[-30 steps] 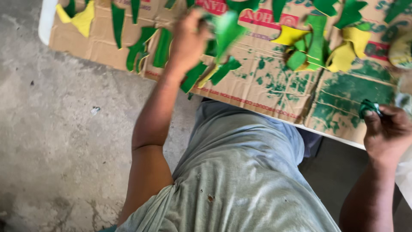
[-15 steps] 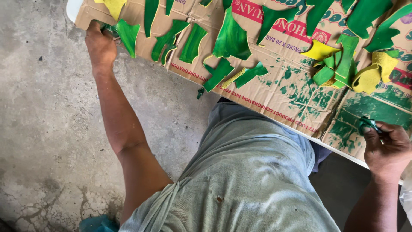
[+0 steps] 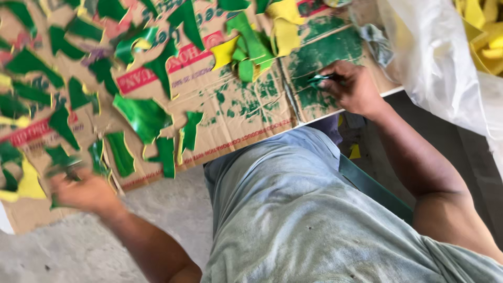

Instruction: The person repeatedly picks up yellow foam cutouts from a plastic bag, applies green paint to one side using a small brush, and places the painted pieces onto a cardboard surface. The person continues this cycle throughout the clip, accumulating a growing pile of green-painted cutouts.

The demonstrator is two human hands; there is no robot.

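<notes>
Lying spread flat and apart, seemingly to dry, green-painted cut pieces (image 3: 142, 116) are covering the paint-stained flattened cardboard sheet (image 3: 246, 112) serving as worktop. Left hand (image 3: 84, 191), at eight o'clock, is reaching palm-down with arm extended; its fingers (image 3: 62, 177) are blurred over a small green piece (image 3: 58, 157), grasp not discernible. Right hand (image 3: 353, 86), at one o'clock, wrist bent, is pinching closed on a small green-smeared tool (image 3: 320, 79) over the cardboard. Clear plastic bag (image 3: 435, 63) of yellow pieces (image 3: 482, 36) is sitting at two o'clock.

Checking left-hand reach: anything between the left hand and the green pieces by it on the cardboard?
Nothing visible. The left hand lies on the cardboard right at a green piece, though blurred, so whether it grips it is unclear. The right hand holds a small green-smeared tool apart.
</notes>
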